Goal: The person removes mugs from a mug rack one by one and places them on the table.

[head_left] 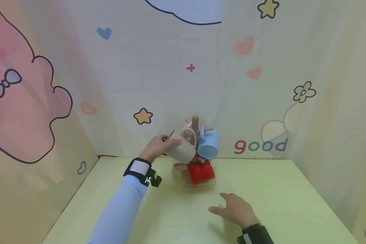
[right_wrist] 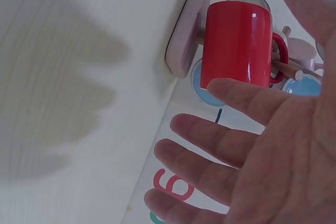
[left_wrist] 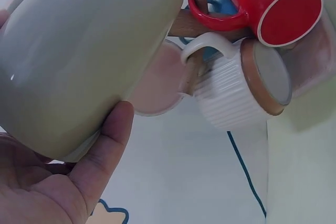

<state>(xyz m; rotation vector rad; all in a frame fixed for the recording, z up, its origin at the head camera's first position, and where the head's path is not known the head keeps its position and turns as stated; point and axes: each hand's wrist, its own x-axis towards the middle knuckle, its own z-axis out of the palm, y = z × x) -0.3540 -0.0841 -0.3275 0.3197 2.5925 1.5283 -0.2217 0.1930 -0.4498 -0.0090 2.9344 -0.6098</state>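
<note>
A cream mug (head_left: 182, 149) is in my left hand (head_left: 159, 146), thumb on one side and fingers around its rim end, beside the upper part of a wooden mug tree (head_left: 195, 123). Its handle faces the tree's post. On the tree hang a light blue mug (head_left: 208, 144), a red mug (head_left: 201, 173) low at the front, and a white ribbed mug (left_wrist: 231, 85) with a brown base band. A pink mug (left_wrist: 157, 80) shows behind. My right hand (head_left: 235, 209) hovers over the table at the front right, fingers spread, holding nothing.
The mug tree's pale pink base (right_wrist: 189, 30) stands on the light table (head_left: 256, 189) near its back edge. A printed curtain (head_left: 158, 74) rises right behind it. Wooden pegs (right_wrist: 289, 69) stick out from the post between the mugs.
</note>
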